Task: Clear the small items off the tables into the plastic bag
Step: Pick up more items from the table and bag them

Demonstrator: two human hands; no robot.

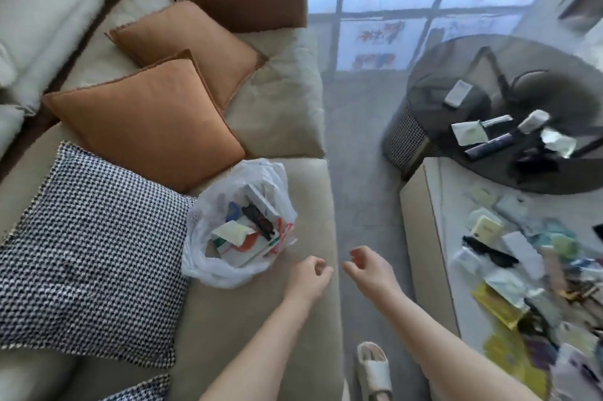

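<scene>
A: Where is the plastic bag (239, 227)?

B: Lower centre of the frame, sitting on the sofa seat (310, 191), touching the houndstooth cushion (88, 253) on its left. Its mouth gapes upward, and I can see packets, a white box and dark sunglasses already inside.

A: And the hands?

B: Both hang just below and right of the bag. The left hand (310, 276) is over the seat edge, fingers loosely curled and holding nothing. The right hand (367, 267) is over the floor gap, fingers also loosely curled and empty.

A: So what is left to clear?

B: Plenty, I judge. The white tabletop (456, 205) at lower right carries a heap of sachets, a pale yellow box (485, 228) and black sunglasses (489, 253). The dark round tabletop (538, 51) at upper right holds a white packet (456, 93), dark tubes and crumpled wrappers. The right edge is blurred, so I cannot name many pieces.

A: How best to go on?

B: Reach across the gap with the right hand to the nearest pile on the white tabletop, gather flat sachets together rather than 1 at a time, and drop them straight down into the open mouth. The bag is limp, so the left hand could hold its rim up; otherwise a loose toss may fold it shut or slide things onto the seat.
</scene>
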